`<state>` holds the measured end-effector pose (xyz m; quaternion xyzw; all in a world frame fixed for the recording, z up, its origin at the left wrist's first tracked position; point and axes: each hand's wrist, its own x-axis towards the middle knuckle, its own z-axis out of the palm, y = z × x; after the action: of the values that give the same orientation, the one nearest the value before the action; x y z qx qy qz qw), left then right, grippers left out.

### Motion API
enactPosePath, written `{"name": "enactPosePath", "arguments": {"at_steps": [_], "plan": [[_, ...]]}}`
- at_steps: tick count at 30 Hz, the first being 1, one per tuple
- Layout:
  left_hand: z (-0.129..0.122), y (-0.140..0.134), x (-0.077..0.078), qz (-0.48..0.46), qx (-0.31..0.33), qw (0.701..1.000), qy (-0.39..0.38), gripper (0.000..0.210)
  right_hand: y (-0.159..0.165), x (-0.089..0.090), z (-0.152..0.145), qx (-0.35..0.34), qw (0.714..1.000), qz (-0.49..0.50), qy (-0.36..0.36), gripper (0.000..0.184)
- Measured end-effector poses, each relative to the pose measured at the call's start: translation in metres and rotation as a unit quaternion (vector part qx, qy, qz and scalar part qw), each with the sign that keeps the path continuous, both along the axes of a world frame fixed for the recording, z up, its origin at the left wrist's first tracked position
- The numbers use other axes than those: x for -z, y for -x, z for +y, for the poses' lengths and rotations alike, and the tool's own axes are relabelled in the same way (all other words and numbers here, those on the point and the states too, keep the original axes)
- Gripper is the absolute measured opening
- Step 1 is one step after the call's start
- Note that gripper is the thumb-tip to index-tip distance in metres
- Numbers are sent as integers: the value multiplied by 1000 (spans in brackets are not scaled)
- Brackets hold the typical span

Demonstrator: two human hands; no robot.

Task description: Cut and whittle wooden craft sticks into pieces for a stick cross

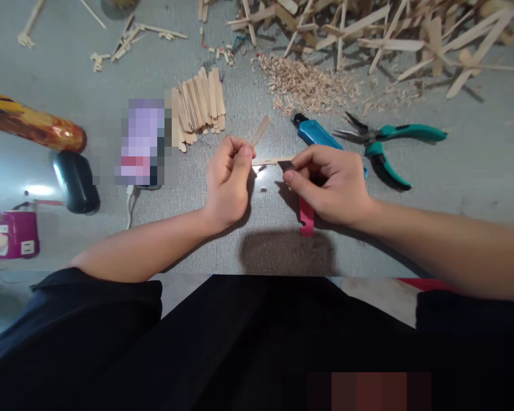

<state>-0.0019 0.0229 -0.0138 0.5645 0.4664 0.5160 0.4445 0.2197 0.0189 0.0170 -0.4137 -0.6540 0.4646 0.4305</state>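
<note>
Stick (260, 131) juts from your left hand (229, 182), fingers clamped on it, over table (205, 251); your right hand (334, 182) has fingers clamped on dark blade (285, 165) by second stick (266, 162).

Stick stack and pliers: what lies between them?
In the head view, the stick raised in the left hand, then, nearer the pliers, the blue tool.

the one view looks from the person's head, facing forward and steeply down onto the tabletop (475, 171). dark clothing (240, 342) fills the bottom, both forearms (154, 248) enter from the lower sides, and the left hand (231, 180) and right hand (334, 182) sit close below, near the middle; the craft-stick pile (394, 44), farther off, runs past the top edge.
</note>
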Motion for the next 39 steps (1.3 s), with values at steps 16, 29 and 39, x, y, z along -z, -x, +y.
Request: {"name": "enactPosePath", "arguments": {"at_steps": [16, 29, 39], "plan": [[2, -13, 11, -116, -10, 993, -6, 60, -122, -52, 118, 40, 813, -574, -86, 38], [7, -19, 11, -129, -20, 991, 3, 52, 10, -29, 37, -71, 798, -579, -152, 22], [12, -21, 1, -220, -47, 973, 53, 58, 15, -40, 36, -36, 813, -579, -50, 9]]}}
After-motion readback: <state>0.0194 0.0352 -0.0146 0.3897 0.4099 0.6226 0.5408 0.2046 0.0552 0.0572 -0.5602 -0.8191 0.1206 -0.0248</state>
